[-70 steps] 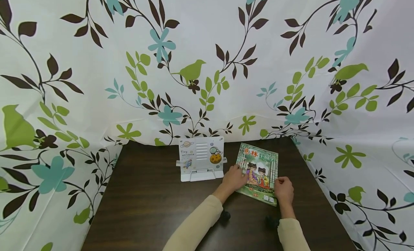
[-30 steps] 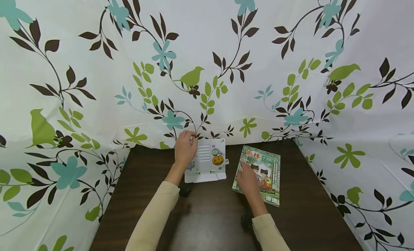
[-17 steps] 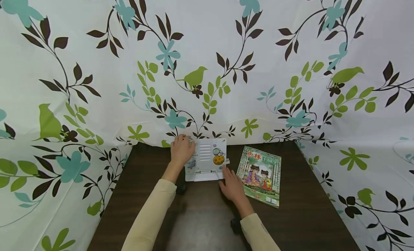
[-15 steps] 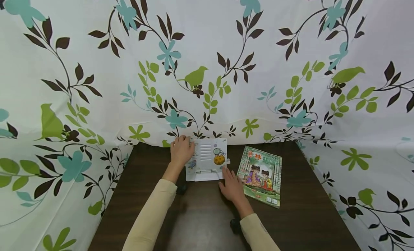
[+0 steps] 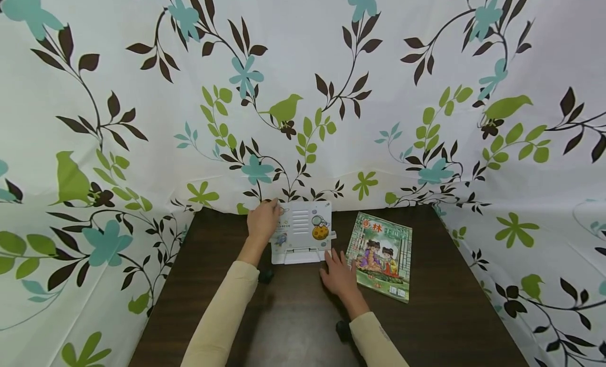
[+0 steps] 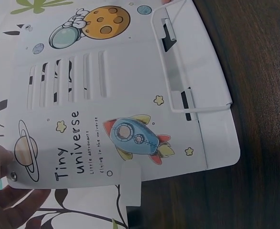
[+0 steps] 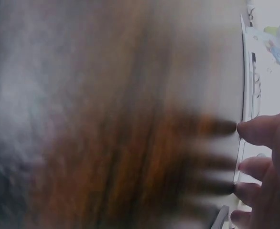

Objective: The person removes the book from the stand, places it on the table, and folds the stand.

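A white book stand (image 5: 301, 232) printed with "Tiny universe", a rocket and a planet stands tilted back near the table's rear edge. My left hand (image 5: 261, 223) grips its upper left corner, the thumb in front and the other fingers behind, as the left wrist view shows. At the stand's lower right, my right hand (image 5: 341, 276) has its fingers spread, fingertips right at the front ledge (image 7: 245, 102). A wire page holder (image 6: 166, 78) crosses that ledge. Beside the right hand lies a green magazine (image 5: 380, 257), its cover showing two cartoon children.
The dark wooden table (image 5: 293, 319) runs up to a patterned curtain (image 5: 303, 67) behind the stand. More of this cloth hangs along the left and right sides. A small side tab (image 6: 132, 183) sticks out from the stand's left edge.
Both hands have left the magazine, which stays lying on the right. My left hand moved left to the stand's upper corner; my right hand followed to its lower right corner.
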A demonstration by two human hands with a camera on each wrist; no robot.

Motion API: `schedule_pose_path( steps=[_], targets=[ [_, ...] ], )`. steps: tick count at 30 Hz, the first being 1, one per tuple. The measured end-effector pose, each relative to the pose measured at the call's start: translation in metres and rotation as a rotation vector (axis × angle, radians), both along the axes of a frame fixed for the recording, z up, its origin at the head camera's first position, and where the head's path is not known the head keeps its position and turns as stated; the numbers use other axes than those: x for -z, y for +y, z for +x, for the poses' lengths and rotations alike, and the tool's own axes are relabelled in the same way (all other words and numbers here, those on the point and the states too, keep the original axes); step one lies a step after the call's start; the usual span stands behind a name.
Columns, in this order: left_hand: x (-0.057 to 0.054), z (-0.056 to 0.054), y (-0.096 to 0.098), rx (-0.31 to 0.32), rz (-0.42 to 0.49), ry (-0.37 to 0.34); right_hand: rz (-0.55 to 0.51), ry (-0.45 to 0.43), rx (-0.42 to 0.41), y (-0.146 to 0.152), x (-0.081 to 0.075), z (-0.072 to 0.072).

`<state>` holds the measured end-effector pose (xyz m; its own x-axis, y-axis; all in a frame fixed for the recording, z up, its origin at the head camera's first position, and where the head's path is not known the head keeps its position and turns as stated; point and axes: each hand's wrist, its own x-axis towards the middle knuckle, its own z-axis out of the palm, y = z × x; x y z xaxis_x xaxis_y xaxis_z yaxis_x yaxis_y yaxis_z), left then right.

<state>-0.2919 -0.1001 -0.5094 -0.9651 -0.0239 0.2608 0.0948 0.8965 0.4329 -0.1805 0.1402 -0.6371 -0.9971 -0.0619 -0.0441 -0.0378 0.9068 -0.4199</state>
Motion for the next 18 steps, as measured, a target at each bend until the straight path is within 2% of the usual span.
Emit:
schedule_pose_path(
  steps=[10,18],
  targets=[
    [0.002,-0.004,-0.003,-0.009,0.084,-0.023,0.092,0.002,0.051,-0.013,-0.001,0.004],
    [0.003,-0.004,-0.004,-0.029,0.102,-0.044,0.082,-0.004,0.035,-0.015,-0.004,0.006]
  ],
)
